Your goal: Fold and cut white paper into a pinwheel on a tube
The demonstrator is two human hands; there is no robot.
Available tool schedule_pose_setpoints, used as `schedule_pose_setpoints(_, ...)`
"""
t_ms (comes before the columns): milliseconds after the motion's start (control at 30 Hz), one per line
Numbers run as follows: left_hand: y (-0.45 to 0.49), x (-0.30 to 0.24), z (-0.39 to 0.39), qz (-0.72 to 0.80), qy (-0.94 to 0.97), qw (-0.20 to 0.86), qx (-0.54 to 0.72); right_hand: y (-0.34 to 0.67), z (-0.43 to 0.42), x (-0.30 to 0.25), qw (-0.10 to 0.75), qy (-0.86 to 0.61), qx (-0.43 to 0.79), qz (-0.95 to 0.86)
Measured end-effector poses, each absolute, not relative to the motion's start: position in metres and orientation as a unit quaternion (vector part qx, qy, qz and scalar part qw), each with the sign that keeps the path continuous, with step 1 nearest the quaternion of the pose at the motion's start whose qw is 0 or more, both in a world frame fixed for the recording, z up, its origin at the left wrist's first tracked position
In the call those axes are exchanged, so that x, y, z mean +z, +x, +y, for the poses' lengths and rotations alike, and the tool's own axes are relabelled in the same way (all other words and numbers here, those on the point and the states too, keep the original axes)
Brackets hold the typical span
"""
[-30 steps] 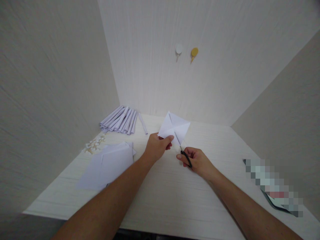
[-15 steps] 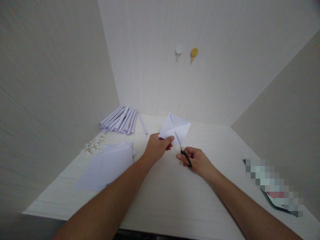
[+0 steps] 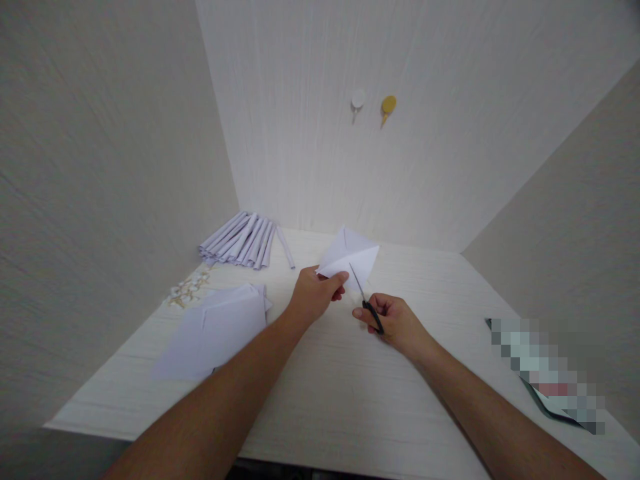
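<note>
Just above the middle of the frame, the left hand (image 3: 315,293) pinches the near corner of a white creased square of paper (image 3: 350,257) between thumb and fingers, holding it tilted up off the pale wood-grain desk (image 3: 340,393). The right hand (image 3: 393,320) is closed around the black handles of a small pair of scissors (image 3: 364,297), blades pointing up toward the paper's lower edge, tips right at it. Can't tell whether the blades are parted or together, they read as one thin line.

My take on the paper: super light, thin, floppy away from the grip, though the diagonal creases give it a bit of stiffness. It'll sag or twist if held only by one corner, so pinching close to where the blades meet it looks like the sensible spot. Tears easily, not slippery. The scissors are rigid and light, handled by the loops.

Around it: a bundle of rolled white paper tubes (image 3: 243,240) at the centre-left against the wall, a little heap of small pale pins or bits (image 3: 187,290) left of that (too small to tell), and a stack of flat white sheets (image 3: 215,330) at lower left. Two round pegs on the wall, white (image 3: 358,100) and yellow (image 3: 389,105), near the upper middle.
</note>
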State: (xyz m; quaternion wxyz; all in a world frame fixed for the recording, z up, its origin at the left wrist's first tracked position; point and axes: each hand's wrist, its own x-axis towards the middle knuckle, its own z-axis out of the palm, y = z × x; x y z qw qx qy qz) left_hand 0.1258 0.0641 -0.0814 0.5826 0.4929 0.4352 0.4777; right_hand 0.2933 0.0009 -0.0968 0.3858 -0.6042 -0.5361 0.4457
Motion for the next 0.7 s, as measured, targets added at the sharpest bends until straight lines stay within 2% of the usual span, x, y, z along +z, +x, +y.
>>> schedule_pose_setpoints(533,0.1213,-0.0836,0.0711,0.440,0.445,0.553,0.551,0.2946,-0.0023,-0.0975,0.338,-0.588,0.485,-0.552)
schedule_pose_setpoints(600,0.1204,-0.0837,0.0728,0.445,0.437,0.544,0.561,0.2949,-0.0020,-0.0995,0.345,-0.588,0.480,-0.552)
schedule_pose_setpoints(700,0.1196,-0.0824,0.0727,0.448,0.435,0.543,0.562,0.2958,-0.0009,-0.1011,0.404,-0.594,0.450,-0.531)
